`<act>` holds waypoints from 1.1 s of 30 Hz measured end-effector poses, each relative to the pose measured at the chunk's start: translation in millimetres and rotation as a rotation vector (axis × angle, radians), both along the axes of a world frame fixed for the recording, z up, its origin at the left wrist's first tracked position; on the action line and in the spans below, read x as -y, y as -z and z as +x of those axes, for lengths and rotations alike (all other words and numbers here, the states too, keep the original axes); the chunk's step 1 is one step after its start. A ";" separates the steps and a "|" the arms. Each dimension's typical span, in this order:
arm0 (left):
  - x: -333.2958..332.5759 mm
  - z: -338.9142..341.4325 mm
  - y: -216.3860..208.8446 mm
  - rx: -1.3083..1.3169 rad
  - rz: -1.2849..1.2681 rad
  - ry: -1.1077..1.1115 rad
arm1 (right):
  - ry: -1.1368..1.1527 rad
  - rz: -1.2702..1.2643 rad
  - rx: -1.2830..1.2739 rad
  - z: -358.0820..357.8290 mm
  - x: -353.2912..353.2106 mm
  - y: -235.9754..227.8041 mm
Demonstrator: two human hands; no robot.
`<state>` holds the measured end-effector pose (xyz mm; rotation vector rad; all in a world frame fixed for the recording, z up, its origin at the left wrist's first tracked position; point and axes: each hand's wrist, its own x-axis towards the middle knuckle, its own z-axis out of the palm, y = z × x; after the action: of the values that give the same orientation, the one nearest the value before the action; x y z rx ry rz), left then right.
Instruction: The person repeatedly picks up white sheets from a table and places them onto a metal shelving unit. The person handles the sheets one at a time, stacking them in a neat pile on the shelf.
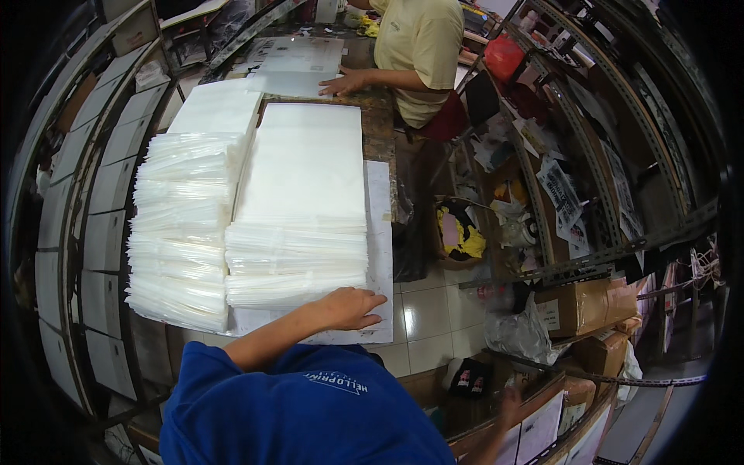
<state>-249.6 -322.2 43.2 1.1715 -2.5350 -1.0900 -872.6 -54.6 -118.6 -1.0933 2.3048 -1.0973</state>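
My left hand (347,310) rests at the table's near edge, fingers stretched out and thumb apart, holding nothing I can see. It is against the near right corner of a tall stack of white translucent sheets (298,291), which look like plastic film. To the left stands a second stack of the same sheets (182,232), its layers slightly uneven. Out to my right, low beside a wooden ledge, my right hand (508,404) is smeared by motion, so its fingers cannot be made out. Near it sits a black folded cloth with pink print (470,377).
Across the table, another person's hand (343,82) lies on a flat grey-white sheet (291,82). Metal shelving (558,108) stands on the right, with cardboard boxes (585,306) and a clear plastic bag (521,335) below. Racks of white panels (105,240) line the left.
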 end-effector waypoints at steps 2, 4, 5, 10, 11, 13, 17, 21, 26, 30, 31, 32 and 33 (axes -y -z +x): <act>13.4 -1.7 1.5 -0.071 0.088 0.033 | -0.412 0.237 -0.110 21.0 -36.3 100.2; 14.5 5.4 -6.8 -0.126 0.208 -0.027 | -0.830 0.427 -1.137 110.2 -27.6 161.0; 15.7 9.9 -12.1 -0.153 0.224 -0.055 | -0.817 0.462 -0.950 135.7 -23.7 177.1; 40.1 30.7 -25.6 -0.271 0.075 -0.268 | -0.634 0.611 0.020 234.7 -20.5 251.5; 46.6 38.6 -31.2 -0.320 0.043 -0.396 | -0.584 0.631 0.220 243.4 -21.4 259.7; 64.3 60.7 -33.1 -0.397 -0.158 -0.635 | -0.408 0.494 0.779 216.4 -33.6 262.0; 123.3 112.6 -21.0 -0.006 -0.859 -0.930 | -0.934 -0.038 -0.394 157.3 -45.3 248.0; 160.5 161.0 -33.8 0.515 -1.123 -0.983 | -0.143 0.255 0.633 174.8 -8.6 159.5; 211.7 206.2 -2.7 0.770 -1.188 -0.704 | 0.066 0.499 0.670 235.1 21.9 97.3; 222.7 176.2 -0.2 0.584 -1.069 -0.459 | -0.089 0.522 0.471 231.4 -4.1 139.2; 220.4 147.0 -10.6 0.573 -0.999 -0.418 | -0.106 0.512 0.365 231.4 -20.4 160.9; 214.3 126.6 -17.4 0.568 -0.902 -0.410 | -0.144 0.456 0.538 237.5 -9.5 149.2; 194.6 106.5 -33.1 0.559 -0.836 -0.408 | -0.186 0.399 0.704 245.7 25.3 107.4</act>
<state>-143.1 -516.8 76.3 1.7090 -2.4475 0.4317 -626.9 -79.9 -226.0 -0.6142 1.7131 -0.7404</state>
